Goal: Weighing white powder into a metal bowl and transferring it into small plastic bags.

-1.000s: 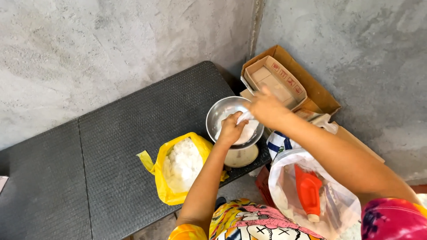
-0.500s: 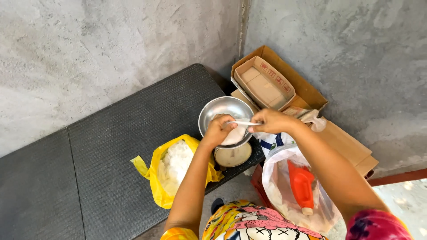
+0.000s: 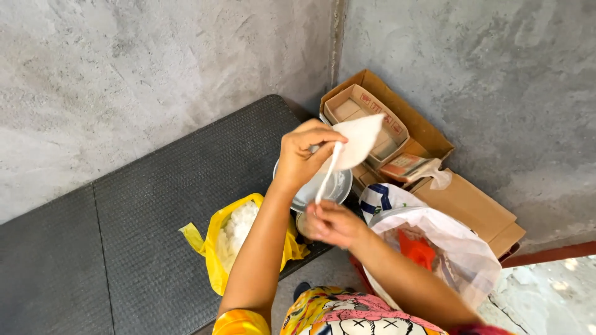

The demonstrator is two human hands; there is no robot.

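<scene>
**Dark mat by the grey wall, goods stacked at its right end**

You're looking down on a dark textured mat (image 3: 143,217) that runs from the lower left up toward the corner of the concrete wall. On it, near your side, a yellow plastic bag (image 3: 214,248) lies open with white chunks showing inside. Just to its right a metal bowl (image 3: 307,195) sits at the mat's edge, partly hidden by your arms, so what it stands on can't be told. Past the mat, in the corner, an open cardboard box (image 3: 428,133) holds smaller cartons, with a flattened brown box (image 3: 472,208) beside it and a white plastic bag (image 3: 459,254) with something orange-red inside, in front of that
</scene>
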